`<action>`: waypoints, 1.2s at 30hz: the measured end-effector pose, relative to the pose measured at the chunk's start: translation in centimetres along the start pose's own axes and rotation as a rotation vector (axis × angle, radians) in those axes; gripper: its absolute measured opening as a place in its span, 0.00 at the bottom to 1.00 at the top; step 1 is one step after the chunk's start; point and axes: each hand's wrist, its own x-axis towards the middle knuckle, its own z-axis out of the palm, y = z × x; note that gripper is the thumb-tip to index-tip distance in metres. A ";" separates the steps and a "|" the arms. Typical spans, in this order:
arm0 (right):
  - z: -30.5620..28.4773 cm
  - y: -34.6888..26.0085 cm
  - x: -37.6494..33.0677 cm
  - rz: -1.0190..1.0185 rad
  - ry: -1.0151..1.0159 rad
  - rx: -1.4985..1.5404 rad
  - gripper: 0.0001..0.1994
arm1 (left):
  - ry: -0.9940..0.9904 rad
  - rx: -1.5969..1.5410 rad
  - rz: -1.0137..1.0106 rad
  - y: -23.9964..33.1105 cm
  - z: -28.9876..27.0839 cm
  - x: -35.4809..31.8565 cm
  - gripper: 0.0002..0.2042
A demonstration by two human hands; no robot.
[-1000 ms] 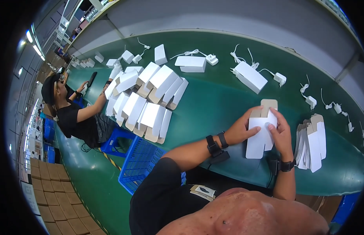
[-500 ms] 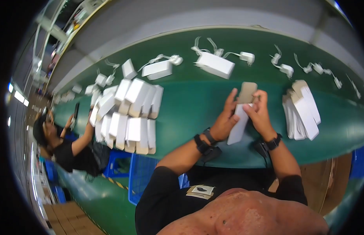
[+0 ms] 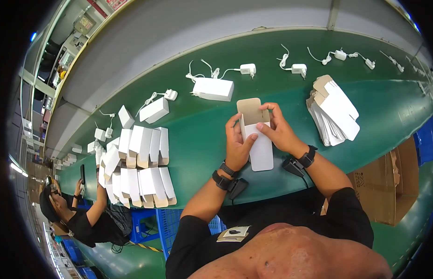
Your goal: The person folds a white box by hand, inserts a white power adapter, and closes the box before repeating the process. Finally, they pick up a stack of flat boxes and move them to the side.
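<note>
Between my hands is a white cardboard box [image 3: 261, 151], opened up, with its brown inner side and a flap showing at the far end. My left hand [image 3: 238, 145] grips its left edge, thumb on the front panel. On the other side my right hand [image 3: 280, 131] holds the right edge, its thumb pressed near the opening. To the right lies a stack of flat folded white boxes [image 3: 330, 114]. Many formed white boxes [image 3: 143, 144] stand in rows to the left.
White power adapters with cables [image 3: 247, 69] lie along the green bench's [image 3: 198, 139] far side, beside a few white boxes [image 3: 213, 88]. A co-worker [image 3: 81, 214] sits at the far left. A blue crate [image 3: 174, 228] and a brown carton [image 3: 381, 195] stand below the near edge.
The box in my hands has gone from flattened to opened out, its inside now showing. My view has turned, so the bench things sit further left.
</note>
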 end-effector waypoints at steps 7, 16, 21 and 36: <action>-0.8 0.4 -1.1 -0.105 0.018 0.027 0.17 | 0.026 0.106 -0.004 0.2 0.3 -1.2 0.24; -2.0 2.9 1.0 -0.184 0.136 -0.001 0.05 | -0.014 0.047 -0.118 -3.3 -1.7 1.2 0.18; -2.1 4.5 1.3 -0.274 0.146 0.095 0.05 | 0.074 -0.070 -0.065 -3.7 -1.1 1.6 0.26; -5.8 3.5 1.6 0.032 0.045 0.038 0.04 | -0.132 0.328 0.147 -5.7 -1.1 2.5 0.36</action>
